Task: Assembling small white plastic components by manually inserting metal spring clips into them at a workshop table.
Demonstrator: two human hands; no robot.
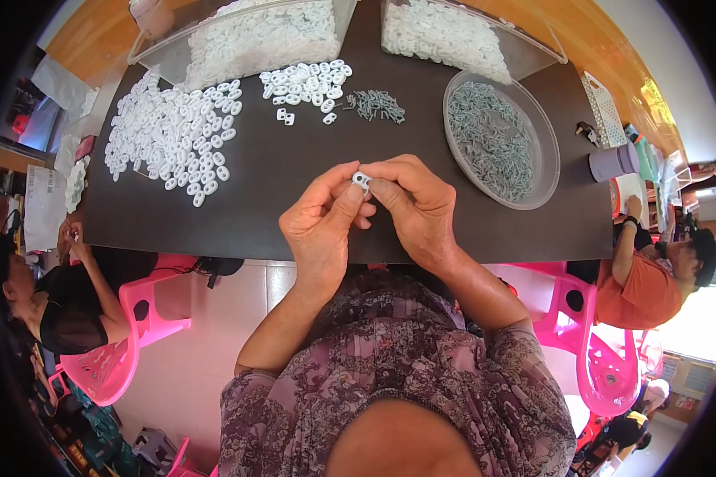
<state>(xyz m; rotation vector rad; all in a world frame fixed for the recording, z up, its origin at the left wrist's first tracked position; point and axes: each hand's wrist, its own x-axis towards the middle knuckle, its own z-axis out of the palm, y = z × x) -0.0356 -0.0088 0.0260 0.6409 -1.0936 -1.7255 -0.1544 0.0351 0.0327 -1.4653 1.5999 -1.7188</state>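
Over the near part of the dark table, a small white oval plastic piece with holes [361,180] is pinched between the fingertips of both hands. My left hand [326,215] grips its left side with thumb and forefinger. On its other side, the thumb and forefinger of my right hand [414,203] press on it. Whether a screw is in the piece is too small to tell. Beyond my hands lie a group of similar white pieces [306,83] and a small heap of grey screw-like pins [376,106]. A large pile of white oval pieces [175,135] spreads to the left.
A round clear tray [550,159] of grey pins stands at the right. Two clear bins, one at back left [167,49] and one at back right [533,49], hold white pieces. A lilac container [612,162] is at the right edge. People sit at both sides on pink chairs [147,306].
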